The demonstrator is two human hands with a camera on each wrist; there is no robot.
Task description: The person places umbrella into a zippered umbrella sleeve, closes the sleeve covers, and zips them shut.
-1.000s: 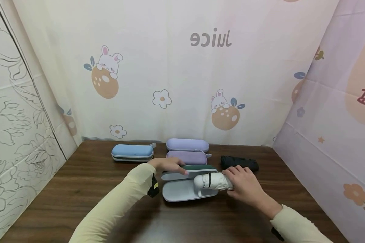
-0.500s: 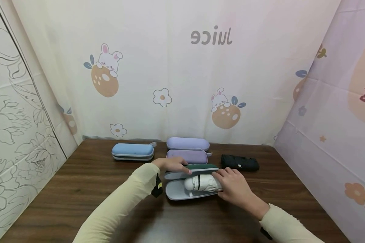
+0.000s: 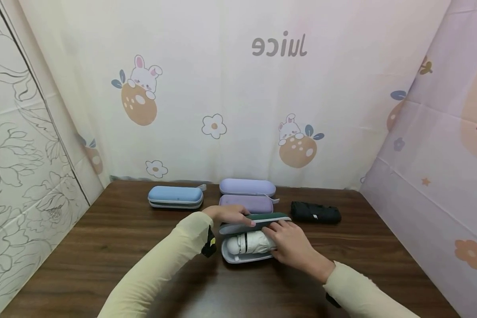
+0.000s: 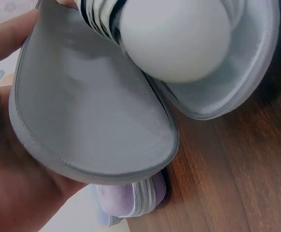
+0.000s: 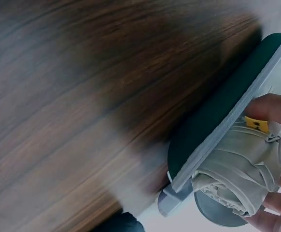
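A green zip case with a grey lining lies unzipped, its lid raised. My left hand holds that lid, the palm behind it and a finger at its rim in the left wrist view. Inside the lower half lies a folded white umbrella, its round white handle end toward the left. My right hand grips the umbrella's other end, fingers spread over the rolled fabric. A yellow tag shows beside a finger in the right wrist view.
Behind the green case sit two purple cases, one lilac and one darker. A blue case stands at the back left. To the right lies a folded black umbrella. A curtain rises behind the wooden table.
My right hand has moved left with the white umbrella, which now lies deeper in the green case's lower half. The case has shifted slightly right, and my left hand has stayed on the lid.
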